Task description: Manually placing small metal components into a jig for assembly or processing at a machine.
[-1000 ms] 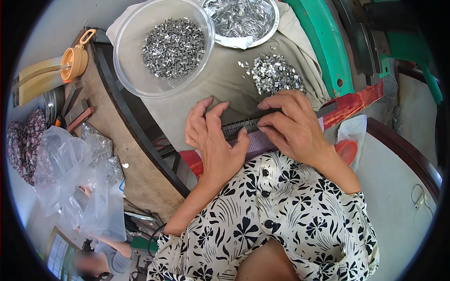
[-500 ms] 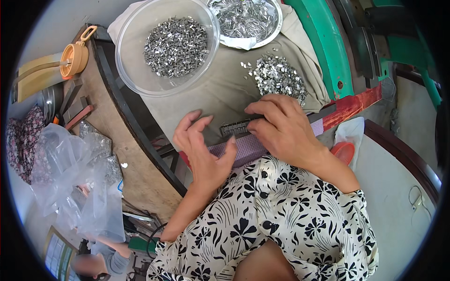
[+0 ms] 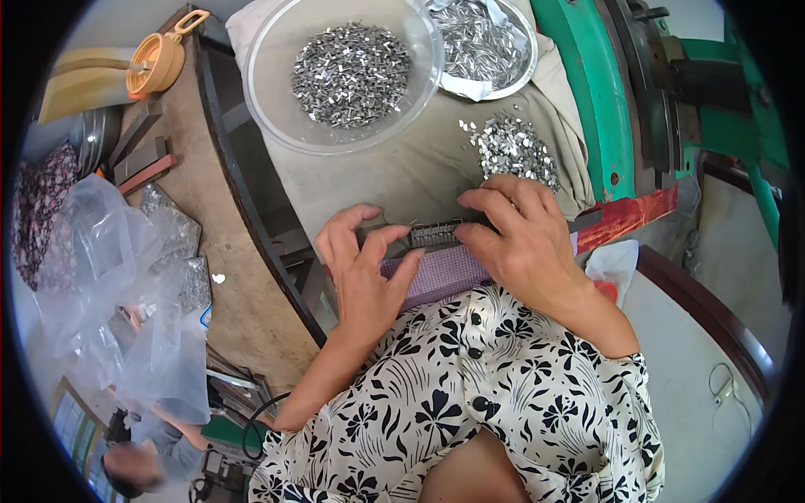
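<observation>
Since half a second earlier, the left hand (image 3: pixel 362 272) had drawn closer to the bar (image 3: pixel 436 235), its thumb and forefinger now pinching the bar's left end. The right hand (image 3: pixel 520 239) remained draped over the bar's right part, fingers curled down on it. The bar lay on the grey cloth (image 3: pixel 394 176) just below the loose pile (image 3: pixel 513 151) of metal bits. The right hand hid most of the bar, so its far end could not be made out. The clear bowl (image 3: pixel 268 109) sat beyond, and the tray (image 3: pixel 524 63) was cut off at the top.
</observation>
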Action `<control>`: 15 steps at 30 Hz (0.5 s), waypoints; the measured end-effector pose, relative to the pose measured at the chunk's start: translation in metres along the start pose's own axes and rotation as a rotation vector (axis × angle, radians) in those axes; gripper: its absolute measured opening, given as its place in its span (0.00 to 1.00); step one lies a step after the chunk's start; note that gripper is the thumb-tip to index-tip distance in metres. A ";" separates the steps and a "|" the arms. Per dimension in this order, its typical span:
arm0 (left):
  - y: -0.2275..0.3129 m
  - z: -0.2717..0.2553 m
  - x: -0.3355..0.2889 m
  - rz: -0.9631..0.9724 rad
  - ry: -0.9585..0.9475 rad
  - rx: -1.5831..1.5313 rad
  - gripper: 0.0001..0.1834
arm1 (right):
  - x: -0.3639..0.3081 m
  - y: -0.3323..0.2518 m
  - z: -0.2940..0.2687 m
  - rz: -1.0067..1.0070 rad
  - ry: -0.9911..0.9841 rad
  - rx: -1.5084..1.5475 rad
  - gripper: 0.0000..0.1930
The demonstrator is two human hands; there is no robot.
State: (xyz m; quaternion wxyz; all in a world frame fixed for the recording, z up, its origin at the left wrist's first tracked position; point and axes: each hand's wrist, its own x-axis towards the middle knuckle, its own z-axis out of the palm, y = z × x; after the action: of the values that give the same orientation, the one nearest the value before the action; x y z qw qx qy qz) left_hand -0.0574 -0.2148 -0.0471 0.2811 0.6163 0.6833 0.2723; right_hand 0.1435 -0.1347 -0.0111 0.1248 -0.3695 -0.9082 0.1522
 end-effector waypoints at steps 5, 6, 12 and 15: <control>-0.003 0.004 -0.016 0.063 0.030 0.023 0.18 | 0.018 0.010 -0.012 0.010 -0.043 0.189 0.07; -0.002 0.006 -0.018 0.064 0.034 0.020 0.18 | 0.021 0.012 -0.013 0.032 -0.070 0.271 0.07; -0.002 0.016 -0.029 0.177 0.124 0.087 0.18 | 0.049 0.007 0.013 -0.096 -0.161 0.309 0.07; -0.002 0.015 -0.032 0.221 0.136 0.131 0.18 | 0.052 0.006 0.016 -0.150 -0.267 0.188 0.04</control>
State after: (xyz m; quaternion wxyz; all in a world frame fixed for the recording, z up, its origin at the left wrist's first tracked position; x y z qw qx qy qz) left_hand -0.0456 -0.2461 -0.0570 0.1617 0.6850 0.6450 0.2978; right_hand 0.1060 -0.0966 -0.0224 0.0479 -0.2637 -0.9235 0.2744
